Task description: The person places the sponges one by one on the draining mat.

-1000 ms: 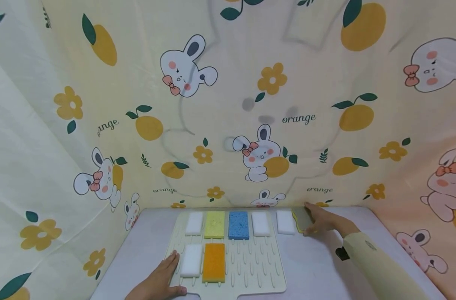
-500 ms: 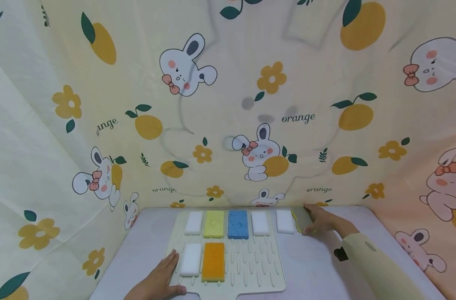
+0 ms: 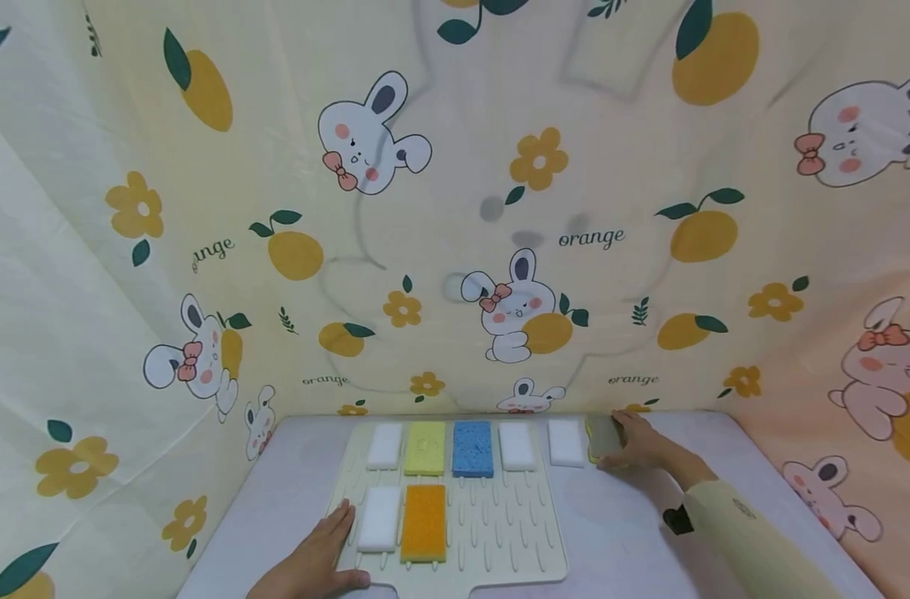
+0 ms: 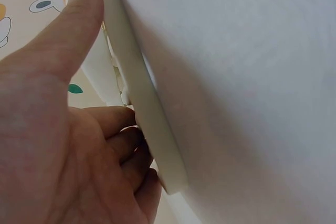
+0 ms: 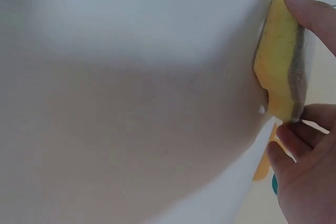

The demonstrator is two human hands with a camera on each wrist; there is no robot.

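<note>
In the head view, my right hand pinches a yellow sponge with a grey scouring side at the back right of the table. The right wrist view shows the thumb at one end of this sponge and the fingers at the other, its yellow side toward the table. My left hand holds the front left corner of a cream ridged board with a handle, fingertips and thumb along its edge. White, pale yellow, blue and orange sponges lie on the board.
A white sponge lies between the board and the held sponge. Another white one is at the board's back right, and one sits beside the orange. A printed curtain surrounds the table behind and on both sides.
My right hand has shifted slightly, and the sponge in it looks less slanted beside the white one. The left hand keeps its place at the board's corner.
</note>
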